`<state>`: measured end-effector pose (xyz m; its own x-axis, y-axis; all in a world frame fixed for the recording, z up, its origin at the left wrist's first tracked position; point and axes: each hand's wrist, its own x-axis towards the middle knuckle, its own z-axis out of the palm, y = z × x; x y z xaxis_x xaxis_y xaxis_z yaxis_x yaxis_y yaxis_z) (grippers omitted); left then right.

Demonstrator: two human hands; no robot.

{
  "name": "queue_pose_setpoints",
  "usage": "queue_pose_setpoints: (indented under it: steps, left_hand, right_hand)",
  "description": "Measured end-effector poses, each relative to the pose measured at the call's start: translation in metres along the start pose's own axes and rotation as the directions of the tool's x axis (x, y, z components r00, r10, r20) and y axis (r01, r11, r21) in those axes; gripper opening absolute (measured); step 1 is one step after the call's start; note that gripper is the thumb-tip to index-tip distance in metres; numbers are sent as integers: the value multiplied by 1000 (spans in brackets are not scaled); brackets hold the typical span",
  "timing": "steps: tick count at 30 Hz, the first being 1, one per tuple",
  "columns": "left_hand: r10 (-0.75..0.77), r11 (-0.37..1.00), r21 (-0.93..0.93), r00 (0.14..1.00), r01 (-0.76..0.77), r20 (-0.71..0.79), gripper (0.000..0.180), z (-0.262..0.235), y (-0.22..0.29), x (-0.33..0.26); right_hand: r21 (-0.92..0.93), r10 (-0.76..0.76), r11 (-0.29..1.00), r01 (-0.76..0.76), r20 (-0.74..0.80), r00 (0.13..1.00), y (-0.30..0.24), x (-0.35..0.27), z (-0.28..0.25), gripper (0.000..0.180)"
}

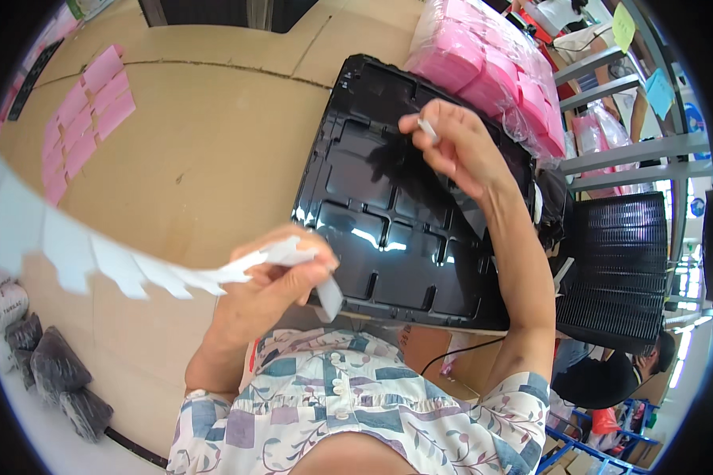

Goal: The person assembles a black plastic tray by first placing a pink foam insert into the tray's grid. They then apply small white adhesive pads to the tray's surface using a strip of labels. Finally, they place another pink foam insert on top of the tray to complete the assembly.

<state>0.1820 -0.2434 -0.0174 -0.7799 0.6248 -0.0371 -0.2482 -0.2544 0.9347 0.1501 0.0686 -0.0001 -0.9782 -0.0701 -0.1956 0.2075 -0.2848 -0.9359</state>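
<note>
My left hand (257, 297) is closed on a long strip of white notched pieces (115, 265), near the front left of a glossy black plastic tray (348, 170). The strip arches away to the left, and a short end of it sticks out past my thumb, over the tray's edge. Above the far half of the tray, my right hand (463, 146) pinches a small white piece (428, 131) between thumb and fingers. The tray is moulded with shallow compartments, and its visible ones hold nothing. My right arm covers part of its right side.
Pink stacks wrapped in clear plastic (491, 75) stand beyond the tray. Pink sheets (87, 115) lie on the tan surface (198, 150) at left. Several black trays (614, 265) are stacked at right, near a metal rack (634, 162). Dark bags (59, 368) sit at lower left.
</note>
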Motion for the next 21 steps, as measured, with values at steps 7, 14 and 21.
queue_pose_setpoints:
  steps: [7,14,21]
  left_hand:
    - [-37,999,36,996,34,85,16,17,7,16]
    - [86,990,111,996,-82,-33,22,38,-4,9]
    - [35,995,99,999,-35,1,11,50,0,7]
  right_hand:
    - [47,148,987,-153,101,984,21,-71,66,20]
    - [-543,-173,831,120,-47,984,30,-95,90,18]
    - [-687,-320,698,202,-47,946,31,-113,96,8]
